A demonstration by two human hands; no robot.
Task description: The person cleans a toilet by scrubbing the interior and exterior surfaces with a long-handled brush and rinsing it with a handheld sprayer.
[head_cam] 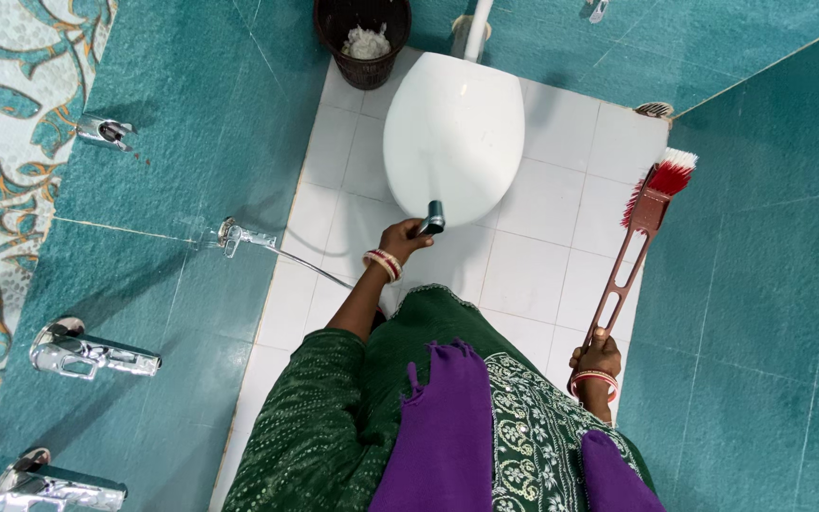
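Left hand [402, 239] grips the sprayer [432, 219], fingers wrapped, at the closed toilet lid [454, 133]; right hand [597, 358] clenches the brush [639, 237] handle; nozzle best kept low, aimed downward.

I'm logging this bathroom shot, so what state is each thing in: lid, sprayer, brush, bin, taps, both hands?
Toilet lid: shut.
Sprayer: off its wall hook, held in the left hand, aimed at the lid; no water visible.
Brush: held by its handle end in the right hand, bristles raised off the floor.
Bin: open, white waste inside.
Taps: no water running.
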